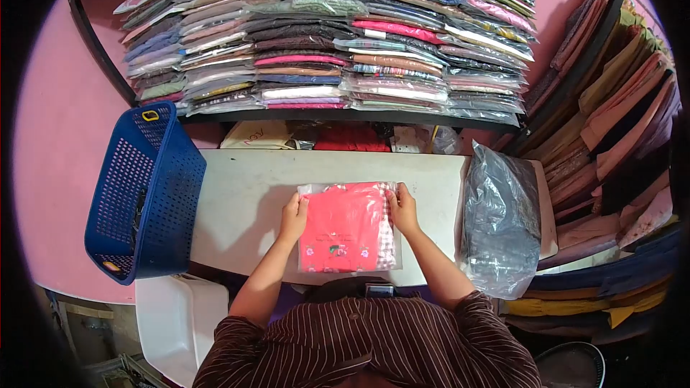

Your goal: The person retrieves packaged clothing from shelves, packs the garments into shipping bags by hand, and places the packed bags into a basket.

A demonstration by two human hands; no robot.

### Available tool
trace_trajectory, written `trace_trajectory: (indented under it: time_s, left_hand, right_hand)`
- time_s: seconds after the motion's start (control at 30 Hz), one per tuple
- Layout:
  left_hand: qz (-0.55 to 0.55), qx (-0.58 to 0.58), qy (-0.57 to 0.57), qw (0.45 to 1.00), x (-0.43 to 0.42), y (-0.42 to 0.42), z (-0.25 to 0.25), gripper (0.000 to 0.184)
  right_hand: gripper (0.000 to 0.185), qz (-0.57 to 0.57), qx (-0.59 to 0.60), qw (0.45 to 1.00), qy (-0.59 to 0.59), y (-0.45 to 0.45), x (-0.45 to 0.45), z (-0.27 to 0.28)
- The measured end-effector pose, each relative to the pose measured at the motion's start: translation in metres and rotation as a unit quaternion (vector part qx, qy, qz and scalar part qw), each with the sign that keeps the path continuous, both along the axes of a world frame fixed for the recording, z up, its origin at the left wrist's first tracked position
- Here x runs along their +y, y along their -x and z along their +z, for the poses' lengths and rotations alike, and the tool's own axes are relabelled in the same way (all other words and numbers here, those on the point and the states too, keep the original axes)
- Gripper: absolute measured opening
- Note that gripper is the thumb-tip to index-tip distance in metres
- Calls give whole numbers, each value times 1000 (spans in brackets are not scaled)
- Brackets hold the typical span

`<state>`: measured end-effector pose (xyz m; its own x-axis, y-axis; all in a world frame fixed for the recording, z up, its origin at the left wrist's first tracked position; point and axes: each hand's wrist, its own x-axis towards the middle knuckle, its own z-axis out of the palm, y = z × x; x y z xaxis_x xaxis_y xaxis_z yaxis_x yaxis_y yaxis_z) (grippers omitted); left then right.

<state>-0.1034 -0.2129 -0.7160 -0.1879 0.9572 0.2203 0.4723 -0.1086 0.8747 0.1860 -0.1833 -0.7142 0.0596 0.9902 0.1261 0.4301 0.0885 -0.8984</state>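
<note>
A folded coral-pink garment [338,223] in a clear plastic bag lies flat at the front of the white table [244,165]. It has small flowers near its lower edge and a checked fabric strip along its right side. My left hand [293,217] grips the bag's left edge, thumb on top. On the opposite side, my right hand [402,208] holds the upper right edge, thumb also on top. The fingers beneath the bag are hidden. A dark garment in a plastic bag [501,223] rests at the table's right end, apart from my hands.
A blue perforated basket [169,201] stands at the table's left end, with a white plastic bin [169,323] below it. Behind the table, a black-framed shelf [345,116] carries several stacks of bagged garments. Hanging clothes [611,122] line the right side.
</note>
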Motion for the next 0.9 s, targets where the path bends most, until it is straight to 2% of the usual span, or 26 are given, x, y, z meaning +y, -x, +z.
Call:
trace_trajectory:
  time_s: [0.07,0.13,0.17,0.2,0.27,0.3,0.37,0.47,0.9]
  left_hand:
    - [8,29,-17,999,6,-1,-30,19]
    - [70,93,62,991,0,-5,-52,24]
    - [104,187,66,975,-14,-13,-74,45]
    - [103,188,68,974,-23,-20,-74,45]
    - [-45,317,54,946,-41,-31,-64,66]
    - [-48,317,57,946,-46,-37,-58,66]
    - [-193,352,39,915,-52,-48,-51,76]
    - [-193,367,55,908,-54,-52,-61,76]
    - [-156,376,34,913,-54,-53,-61,77]
  right_hand:
    - [14,-23,19,999,29,5,-3,-12]
    - [32,-71,-66,994,40,5,-7,-48]
    - [50,-104,-174,979,7,6,-20,-78]
    - [50,-105,-173,979,9,9,-28,-81]
    - [59,30,-220,974,-48,21,-43,-75]
    - [59,29,-220,974,-44,27,-52,-70]
    - [63,207,-330,918,-75,41,-64,-49]
    - [66,240,-358,899,-73,45,-65,-66]
    - [67,211,-389,891,-104,24,-57,-80]
